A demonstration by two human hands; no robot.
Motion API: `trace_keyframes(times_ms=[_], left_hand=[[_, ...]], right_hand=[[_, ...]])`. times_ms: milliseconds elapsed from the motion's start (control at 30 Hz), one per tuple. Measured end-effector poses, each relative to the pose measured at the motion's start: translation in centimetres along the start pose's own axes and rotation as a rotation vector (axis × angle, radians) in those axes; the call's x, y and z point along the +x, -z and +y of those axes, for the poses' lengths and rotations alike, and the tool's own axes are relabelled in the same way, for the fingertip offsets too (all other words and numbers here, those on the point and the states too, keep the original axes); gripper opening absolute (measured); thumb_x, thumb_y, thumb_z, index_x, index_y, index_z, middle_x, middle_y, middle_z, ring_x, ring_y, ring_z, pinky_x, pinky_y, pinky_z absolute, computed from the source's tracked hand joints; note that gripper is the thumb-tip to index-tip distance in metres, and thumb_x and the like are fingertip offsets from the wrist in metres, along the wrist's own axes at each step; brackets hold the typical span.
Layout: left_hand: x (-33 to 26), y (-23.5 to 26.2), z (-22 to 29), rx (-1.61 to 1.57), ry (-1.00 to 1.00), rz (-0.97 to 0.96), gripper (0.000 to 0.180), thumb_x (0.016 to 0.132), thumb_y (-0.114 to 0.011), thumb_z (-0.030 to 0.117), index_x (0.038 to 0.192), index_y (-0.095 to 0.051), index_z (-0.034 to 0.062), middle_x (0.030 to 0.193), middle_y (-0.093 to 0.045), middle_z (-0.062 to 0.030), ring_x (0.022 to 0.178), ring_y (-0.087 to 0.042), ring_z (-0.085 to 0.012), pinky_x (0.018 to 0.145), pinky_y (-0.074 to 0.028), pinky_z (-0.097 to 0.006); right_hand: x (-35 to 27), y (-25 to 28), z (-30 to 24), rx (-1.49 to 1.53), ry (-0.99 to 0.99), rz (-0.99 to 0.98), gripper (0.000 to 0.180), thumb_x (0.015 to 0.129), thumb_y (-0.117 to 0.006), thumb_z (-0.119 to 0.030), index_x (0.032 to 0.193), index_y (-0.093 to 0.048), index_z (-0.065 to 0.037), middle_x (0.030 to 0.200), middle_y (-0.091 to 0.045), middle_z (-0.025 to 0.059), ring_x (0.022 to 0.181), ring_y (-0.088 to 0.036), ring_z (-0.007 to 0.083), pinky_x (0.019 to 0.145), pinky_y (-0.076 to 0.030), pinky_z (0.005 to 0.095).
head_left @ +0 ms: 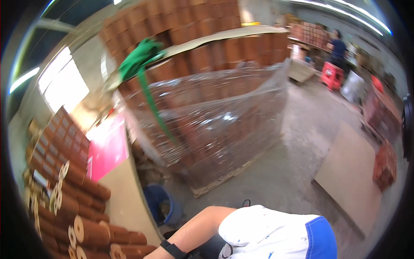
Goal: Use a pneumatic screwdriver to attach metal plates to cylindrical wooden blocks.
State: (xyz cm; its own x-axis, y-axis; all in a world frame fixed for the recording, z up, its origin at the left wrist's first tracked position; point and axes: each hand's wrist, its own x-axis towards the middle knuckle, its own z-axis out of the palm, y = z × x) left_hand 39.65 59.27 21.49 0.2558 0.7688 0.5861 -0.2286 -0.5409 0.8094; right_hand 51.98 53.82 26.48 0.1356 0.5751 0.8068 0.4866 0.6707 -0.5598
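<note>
Neither hand shows. One of my forearms (194, 228) reaches down and left out of the lower edge, in a white sleeve with blue trim, with a black watch or band (172, 249) at its wrist. Whatever the hand touches is hidden below the picture. Closest to that wrist lie several reddish-brown rolls (92, 231) with pale round ends, stacked at the lower left. Alongside them runs a tan board or tabletop (125, 196). A blue bin (174, 209) stands on the floor just beyond the arm.
A tall pallet load (207, 108) of reddish-brown goods, wrapped in clear film, fills the middle. Green cloth (138, 58) hangs from its corner. Rightward lie a flat cardboard sheet (349, 172), a wrapped bundle (384, 166) and a red stool (332, 75) near another person (338, 45).
</note>
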Motion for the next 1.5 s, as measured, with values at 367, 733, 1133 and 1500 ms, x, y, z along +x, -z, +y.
trace_keyframes(times_ms=[367, 733, 1133, 1500], left_hand=[[0.2, -5.4, 1.7, 0.042, -0.102, -0.164, 0.049, 0.097, -0.052, 0.021, 0.136, -0.041, -0.0062, 0.137, -0.041, -0.0312, 0.121, -0.049, -0.0342, 0.100, -0.041, -0.041], [-0.2, -7.6, 5.1, -0.296, -0.030, -0.252, 0.057, 0.094, -0.056, 0.018, 0.141, -0.032, -0.0048, 0.134, -0.046, -0.0201, 0.120, -0.048, -0.0259, 0.102, -0.036, -0.037], [-0.5, -8.4, 7.3, -0.264, -0.038, -0.342, 0.061, 0.095, -0.054, 0.021, 0.144, -0.026, -0.0028, 0.140, -0.041, -0.0200, 0.126, -0.043, -0.0260, 0.106, -0.032, -0.039], [0.1, -7.8, 6.3, -0.091, -0.020, -0.322, 0.058, 0.098, -0.052, 0.027, 0.143, -0.030, -0.0028, 0.140, -0.043, -0.0197, 0.126, -0.045, -0.0257, 0.105, -0.034, -0.036]], right_hand=[[-1.4, 5.3, -2.6, -0.271, -0.026, 0.010, 0.034, 0.078, -0.064, -0.022, 0.106, -0.056, -0.004, 0.097, -0.062, 0.0206, 0.092, -0.060, 0.0403, 0.076, -0.050, 0.0474], [-1.6, 6.2, -2.7, -0.329, 0.027, 0.013, 0.035, 0.080, -0.062, -0.022, 0.108, -0.054, -0.002, 0.098, -0.061, 0.0213, 0.092, -0.060, 0.0404, 0.077, -0.050, 0.0476], [-1.7, 6.9, -3.1, -0.296, -0.018, -0.038, 0.034, 0.085, -0.059, -0.023, 0.108, -0.054, 0.001, 0.099, -0.060, 0.0238, 0.095, -0.059, 0.0408, 0.080, -0.049, 0.0476], [-2.2, 7.1, -2.2, -0.284, -0.061, -0.106, 0.052, 0.080, -0.064, -0.023, 0.123, -0.046, 0.000, 0.107, -0.056, 0.0261, 0.097, -0.058, 0.0426, 0.083, -0.048, 0.0492]])
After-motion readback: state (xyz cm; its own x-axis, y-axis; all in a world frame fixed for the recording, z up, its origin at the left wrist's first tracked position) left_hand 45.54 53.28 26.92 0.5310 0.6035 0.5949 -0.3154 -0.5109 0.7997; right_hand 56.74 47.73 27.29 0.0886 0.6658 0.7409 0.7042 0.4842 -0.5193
